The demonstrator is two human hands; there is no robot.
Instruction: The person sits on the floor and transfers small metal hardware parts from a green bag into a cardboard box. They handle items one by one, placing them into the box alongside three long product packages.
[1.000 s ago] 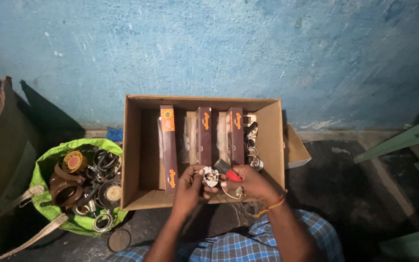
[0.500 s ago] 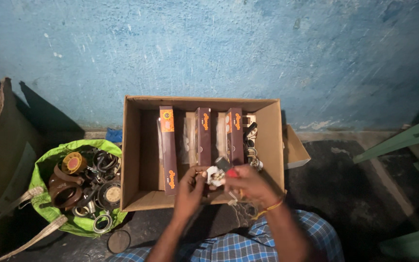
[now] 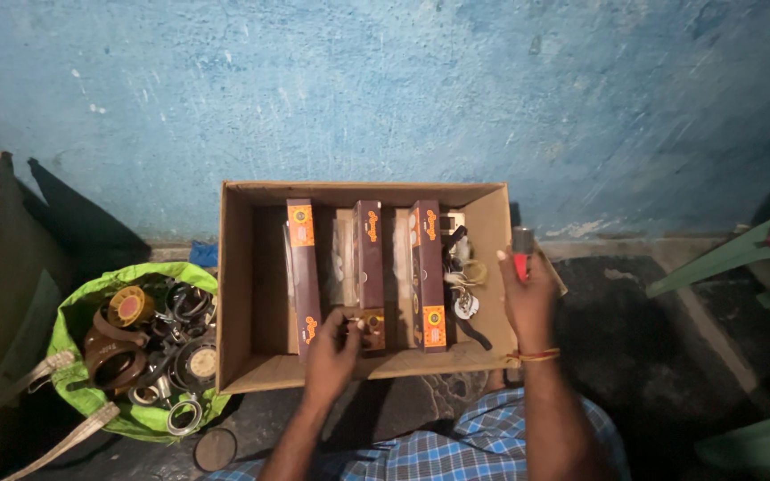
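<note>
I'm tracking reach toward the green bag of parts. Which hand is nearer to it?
Left. The left hand is in the cardboard box, nearer the green bag. The right hand is at the box's far right edge, holding a small red-and-grey item.

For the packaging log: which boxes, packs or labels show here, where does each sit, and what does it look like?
Cardboard carton: against the blue wall, open, brown, rectangular.
Left pack: upright in the carton, long, slim, maroon with orange end panels.
Middle pack: same maroon kind; left hand at its near end.
Right pack: same kind, beside loose metal parts.
Green bag: left of the carton, open.
</note>
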